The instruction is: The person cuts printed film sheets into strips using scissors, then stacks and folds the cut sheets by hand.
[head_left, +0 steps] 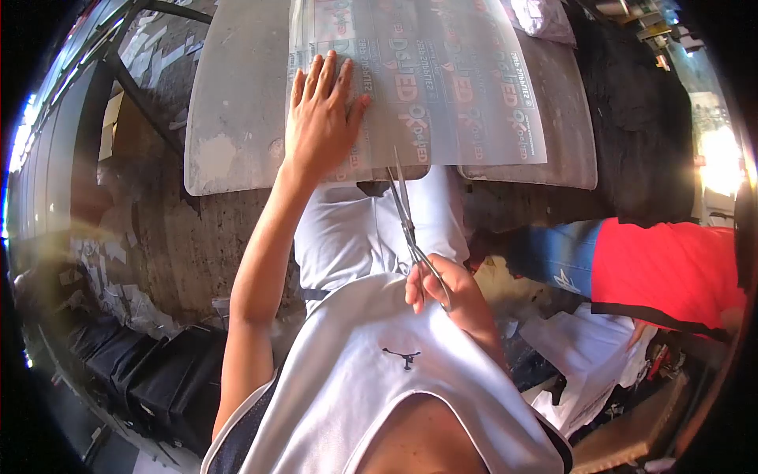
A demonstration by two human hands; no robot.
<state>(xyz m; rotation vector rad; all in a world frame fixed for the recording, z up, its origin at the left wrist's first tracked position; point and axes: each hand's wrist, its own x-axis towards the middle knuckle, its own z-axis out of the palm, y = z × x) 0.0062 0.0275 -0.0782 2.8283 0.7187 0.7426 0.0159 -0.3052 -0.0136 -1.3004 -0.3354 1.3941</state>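
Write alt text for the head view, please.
A person's left hand lies flat on a see-through printed sheet spread over a worn grey table, while the right hand holds scissors with their tips at the sheet's near edge. Another person in a red top is at the right.
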